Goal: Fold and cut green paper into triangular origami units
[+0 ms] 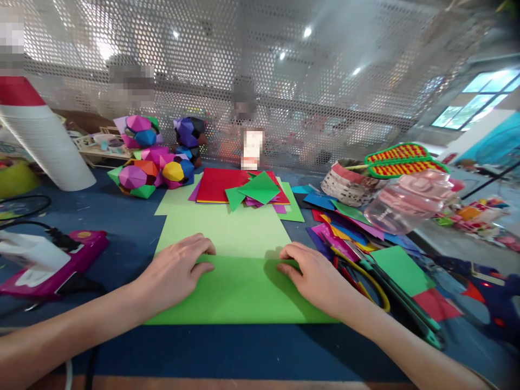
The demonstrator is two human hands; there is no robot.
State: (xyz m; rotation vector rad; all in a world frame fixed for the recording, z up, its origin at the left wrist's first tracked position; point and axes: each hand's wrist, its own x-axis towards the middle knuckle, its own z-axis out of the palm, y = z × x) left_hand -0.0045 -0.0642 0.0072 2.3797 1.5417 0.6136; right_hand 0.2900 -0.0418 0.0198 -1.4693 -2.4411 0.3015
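Green paper [247,295] lies flat on the blue table [195,352] straight ahead of the person, one straight edge running near the table's front, with one expanse of pale green paper [225,233] showing beyond it; whether the two greens are one folded sheet I cannot tell. Two hands work at its far edge: the left hand [176,271] and the right hand [317,273] each pinch that edge between thumb and bent fingers, well apart from one another. Past them sits one pile of red paper [217,184], with at least two green pieces [260,187] on top. Farther left are at least four many-coloured paper balls [134,179] in a cluster, one tall stack of white cups [52,143], too tightly nested to count, and one purple power strip [91,244] carrying one white adapter [34,254]. To the right stand one pink bottle [406,206] and one patterned pot [345,187], with one woven leaf shape [406,158] just behind the bottle. Nearer lie one long green-and-black tool [400,300], one yellow loop [384,295], one green square [400,268] beside one red piece [436,304], and one dark blue glue gun [501,300]; the other scraps overlap too much to count
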